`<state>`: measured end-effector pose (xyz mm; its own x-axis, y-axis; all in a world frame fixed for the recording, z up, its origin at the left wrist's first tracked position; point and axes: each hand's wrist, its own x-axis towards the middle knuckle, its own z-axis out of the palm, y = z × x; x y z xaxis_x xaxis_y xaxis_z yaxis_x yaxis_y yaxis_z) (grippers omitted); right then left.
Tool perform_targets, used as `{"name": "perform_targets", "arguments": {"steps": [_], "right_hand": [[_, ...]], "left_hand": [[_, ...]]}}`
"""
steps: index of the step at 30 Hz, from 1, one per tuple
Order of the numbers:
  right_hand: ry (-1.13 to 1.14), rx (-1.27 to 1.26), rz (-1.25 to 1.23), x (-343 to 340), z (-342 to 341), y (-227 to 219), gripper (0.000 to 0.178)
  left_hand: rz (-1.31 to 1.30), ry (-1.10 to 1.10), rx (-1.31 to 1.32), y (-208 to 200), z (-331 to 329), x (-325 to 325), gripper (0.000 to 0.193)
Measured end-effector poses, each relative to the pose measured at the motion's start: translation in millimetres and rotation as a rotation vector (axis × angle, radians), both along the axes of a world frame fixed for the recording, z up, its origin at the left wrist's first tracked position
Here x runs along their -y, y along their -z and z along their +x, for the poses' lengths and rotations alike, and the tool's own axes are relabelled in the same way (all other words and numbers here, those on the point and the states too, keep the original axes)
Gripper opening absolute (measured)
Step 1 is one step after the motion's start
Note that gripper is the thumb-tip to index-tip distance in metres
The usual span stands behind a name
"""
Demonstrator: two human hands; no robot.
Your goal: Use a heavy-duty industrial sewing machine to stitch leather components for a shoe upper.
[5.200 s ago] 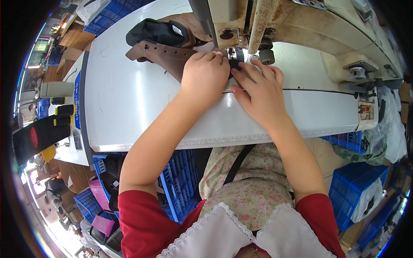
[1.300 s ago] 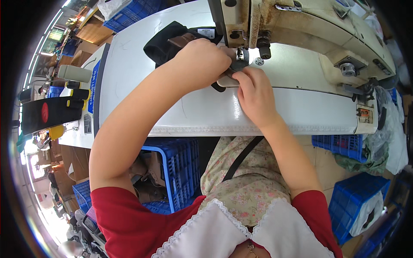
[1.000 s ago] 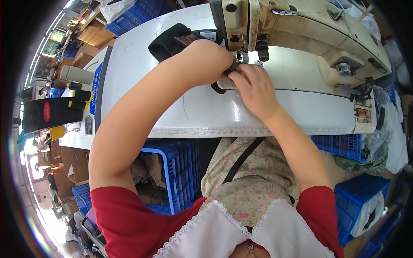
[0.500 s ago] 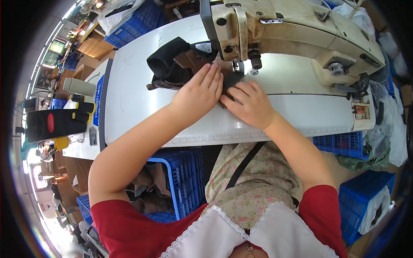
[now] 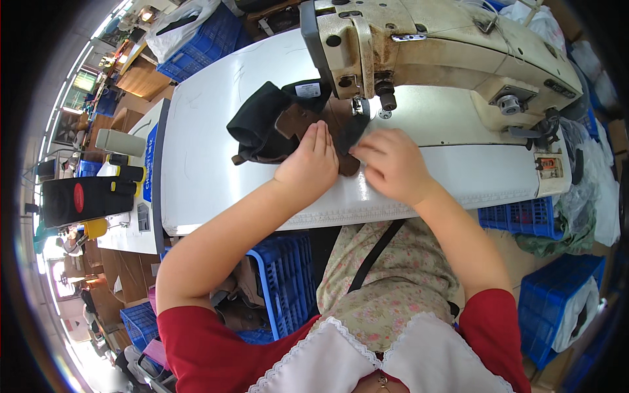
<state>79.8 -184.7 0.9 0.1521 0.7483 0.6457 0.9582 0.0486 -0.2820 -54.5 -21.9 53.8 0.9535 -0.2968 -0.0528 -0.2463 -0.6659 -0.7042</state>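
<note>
Left hand (image 5: 306, 165) flat, right hand (image 5: 401, 171) curled, close together.
The left fingers (image 5: 320, 139) lie straight and side by side, pointing away from the body; the right ones bend leftward, thumb (image 5: 376, 178) nearer the body. Left arm (image 5: 219, 239) and right arm (image 5: 466, 243) slant inward.

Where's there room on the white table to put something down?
The table looks mostly bare left of the brown-and-black piece, and right of the right hand, in front of the machine. It's crowded between those patches: piece, left hand and right hand sit close together.
</note>
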Motion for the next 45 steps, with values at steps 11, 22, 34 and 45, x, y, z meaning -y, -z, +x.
{"name": "perform_targets", "arguments": {"steps": [11,22,34,45], "right_hand": [[0.326,-0.13,-0.091,-25,-5,24,0.02],[0.327,-0.161,-0.051,-25,-4,26,0.017],[0.37,-0.114,-0.101,-19,2,20,0.015],[0.314,-0.043,-0.157,-13,27,17,0.017]], "left_hand": [[-0.126,-0.019,0.122,26,-7,3,0.044],[-0.189,0.002,0.126,29,-6,10,0.041],[-0.209,-0.051,0.134,33,2,29,0.041],[-0.204,-0.121,0.201,43,13,46,0.042]]}}
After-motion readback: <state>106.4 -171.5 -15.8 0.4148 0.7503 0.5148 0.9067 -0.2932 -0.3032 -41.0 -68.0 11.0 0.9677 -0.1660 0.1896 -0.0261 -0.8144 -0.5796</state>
